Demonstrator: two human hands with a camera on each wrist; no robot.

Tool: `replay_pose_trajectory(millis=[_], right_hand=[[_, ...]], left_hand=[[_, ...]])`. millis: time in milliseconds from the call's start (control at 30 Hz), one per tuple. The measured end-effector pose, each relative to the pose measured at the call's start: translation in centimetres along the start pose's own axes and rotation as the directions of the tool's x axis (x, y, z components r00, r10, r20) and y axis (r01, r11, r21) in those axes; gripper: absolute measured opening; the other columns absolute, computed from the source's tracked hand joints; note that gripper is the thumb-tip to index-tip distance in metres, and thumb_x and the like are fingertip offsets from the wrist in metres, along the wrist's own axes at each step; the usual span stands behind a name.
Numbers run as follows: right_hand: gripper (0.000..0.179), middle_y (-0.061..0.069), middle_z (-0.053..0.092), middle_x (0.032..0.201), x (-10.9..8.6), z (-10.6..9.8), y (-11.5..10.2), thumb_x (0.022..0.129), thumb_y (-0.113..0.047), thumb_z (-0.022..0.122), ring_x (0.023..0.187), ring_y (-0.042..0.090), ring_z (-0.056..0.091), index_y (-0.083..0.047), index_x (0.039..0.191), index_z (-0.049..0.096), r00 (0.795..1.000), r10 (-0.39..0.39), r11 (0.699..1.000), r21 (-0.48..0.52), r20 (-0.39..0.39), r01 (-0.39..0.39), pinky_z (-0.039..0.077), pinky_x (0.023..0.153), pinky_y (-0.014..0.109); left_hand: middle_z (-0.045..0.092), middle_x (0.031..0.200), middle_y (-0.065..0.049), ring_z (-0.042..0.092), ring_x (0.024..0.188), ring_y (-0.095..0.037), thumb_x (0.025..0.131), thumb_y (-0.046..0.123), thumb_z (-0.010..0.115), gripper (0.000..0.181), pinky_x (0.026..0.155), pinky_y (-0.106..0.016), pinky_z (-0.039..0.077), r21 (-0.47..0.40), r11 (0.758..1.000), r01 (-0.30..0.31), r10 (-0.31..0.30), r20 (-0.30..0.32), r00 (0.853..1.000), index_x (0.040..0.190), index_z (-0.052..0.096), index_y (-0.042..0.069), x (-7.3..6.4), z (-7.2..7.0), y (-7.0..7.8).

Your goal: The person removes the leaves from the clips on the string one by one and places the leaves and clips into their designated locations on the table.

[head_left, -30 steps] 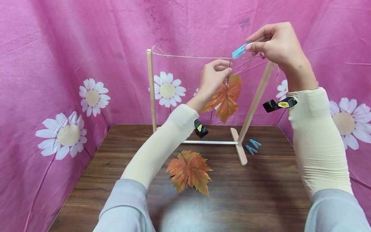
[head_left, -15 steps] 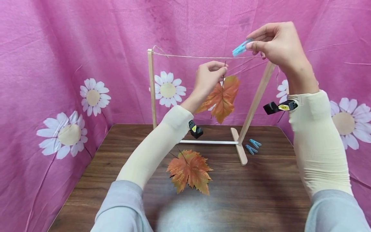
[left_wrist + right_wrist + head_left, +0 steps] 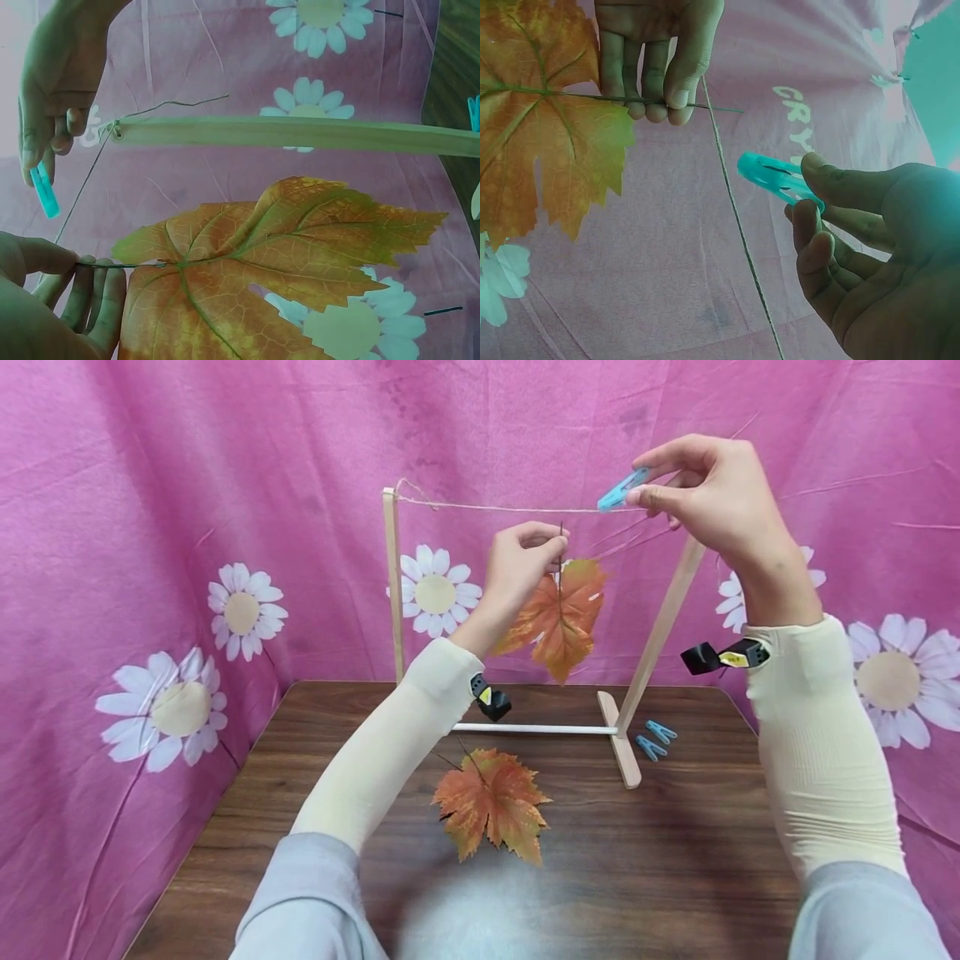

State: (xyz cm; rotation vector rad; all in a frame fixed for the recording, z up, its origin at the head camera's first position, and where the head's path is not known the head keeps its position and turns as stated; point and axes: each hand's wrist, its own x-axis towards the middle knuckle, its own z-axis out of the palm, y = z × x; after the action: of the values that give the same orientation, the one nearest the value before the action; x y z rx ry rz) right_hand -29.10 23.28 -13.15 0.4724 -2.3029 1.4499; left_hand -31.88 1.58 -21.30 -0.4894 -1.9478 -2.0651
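Note:
My left hand (image 3: 521,564) pinches the thin dark stem of an orange maple leaf (image 3: 562,622), which hangs below the fingers. The stem's tip pokes up past the fingertips close to the string (image 3: 495,508), and in the right wrist view it crosses the string (image 3: 739,210). Higher and to the right, my right hand (image 3: 723,497) pinches a blue clothespin (image 3: 622,491) between thumb and fingers. Its free end points down-left, right at the string in the head view. The right wrist view shows the clothespin (image 3: 772,178) beside the string.
The string spans a wooden frame with a left post (image 3: 393,585), a right post (image 3: 663,627) and a white bottom bar (image 3: 540,728). Two blue clothespins (image 3: 651,747) lie right of the frame's foot. Another maple leaf (image 3: 491,806) lies on the brown table (image 3: 600,860) in front.
My left hand has moved left along the string with the hanging leaf. The right hand has dipped slightly, still holding the clothespin. The leaf on the table has stayed put.

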Motion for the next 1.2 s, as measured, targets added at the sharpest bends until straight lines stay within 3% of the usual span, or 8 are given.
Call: replay_pose_trajectory(millis=[200,367,600,767,867,1067,1200], right_hand=[[0.029,-0.013,0.079,0.081,-0.7,0.2,0.3,0.088,-0.001,0.085,0.065,0.002,0.071,-0.014,0.114,0.079,1.0,-0.008,1.0,0.029,0.014,0.008,0.055,0.058,0.013],[0.031,-0.013,0.08,0.085,-1.3,0.4,0.6,0.089,0.002,0.083,0.072,0.003,0.075,-0.014,0.114,0.075,0.999,0.004,0.998,0.056,0.042,-0.007,0.059,0.068,0.011],[0.035,-0.013,0.081,0.09,-2.2,0.6,1.4,0.09,0.004,0.08,0.081,0.001,0.078,-0.015,0.119,0.073,0.998,-0.018,0.997,0.074,0.057,0.013,0.059,0.079,0.008],[0.043,-0.019,0.08,0.093,-3.0,0.8,1.9,0.091,-0.005,0.084,0.087,-0.004,0.076,-0.018,0.13,0.074,0.999,-0.02,1.0,-0.004,0.051,0.02,0.054,0.083,0.008],[0.038,-0.02,0.08,0.09,-3.5,1.0,2.2,0.092,-0.008,0.083,0.088,-0.006,0.075,-0.019,0.128,0.077,0.998,-0.013,0.999,-0.04,0.055,0.015,0.052,0.083,0.008],[0.03,-0.013,0.081,0.09,-4.3,1.3,3.1,0.095,0.001,0.075,0.085,-0.001,0.077,-0.016,0.119,0.076,0.997,-0.027,0.999,0.023,0.071,0.025,0.058,0.081,0.007],[0.029,-0.014,0.081,0.089,-4.9,1.4,3.5,0.096,-0.003,0.077,0.084,0.0,0.077,-0.013,0.122,0.075,0.997,-0.013,1.0,-0.013,0.071,0.014,0.057,0.081,0.007]], left_hand=[[0.075,0.09,-0.016,0.072,0.078,-0.023,0.098,-0.002,0.071,0.014,0.076,-0.028,0.067,-0.028,1.0,-0.009,0.01,0.005,1.0,0.108,0.077,-0.009,-0.3,-1.0,-0.1],[0.074,0.085,-0.009,0.074,0.085,-0.03,0.098,-0.002,0.071,0.013,0.077,-0.03,0.068,-0.043,0.999,-0.004,0.004,0.003,1.0,0.108,0.077,-0.008,-0.6,-1.8,-0.1],[0.074,0.086,-0.006,0.073,0.083,-0.024,0.099,0.0,0.071,0.014,0.079,-0.031,0.068,-0.048,0.999,0.01,-0.009,0.003,1.0,0.11,0.076,-0.008,-1.3,-2.9,-0.3],[0.076,0.093,-0.014,0.072,0.08,-0.018,0.1,0.002,0.07,0.012,0.08,-0.031,0.068,-0.032,0.999,0.007,-0.007,0.013,1.0,0.108,0.077,-0.004,-1.8,-3.5,-0.6],[0.076,0.096,-0.017,0.071,0.08,-0.017,0.1,0.001,0.069,0.012,0.08,-0.031,0.067,-0.034,0.999,0.002,-0.001,0.022,1.0,0.108,0.077,-0.005,-2.1,-3.9,-0.8],[0.074,0.089,-0.008,0.071,0.081,-0.019,0.1,0.0,0.069,0.013,0.079,-0.03,0.067,-0.037,0.999,0.006,-0.005,0.026,1.0,0.109,0.076,-0.007,-2.5,-4.3,-1.1],[0.073,0.088,-0.006,0.071,0.079,-0.017,0.1,-0.001,0.069,0.013,0.078,-0.029,0.067,-0.053,0.998,0.021,-0.02,0.026,0.999,0.108,0.076,-0.007,-2.7,-4.6,-1.5]])
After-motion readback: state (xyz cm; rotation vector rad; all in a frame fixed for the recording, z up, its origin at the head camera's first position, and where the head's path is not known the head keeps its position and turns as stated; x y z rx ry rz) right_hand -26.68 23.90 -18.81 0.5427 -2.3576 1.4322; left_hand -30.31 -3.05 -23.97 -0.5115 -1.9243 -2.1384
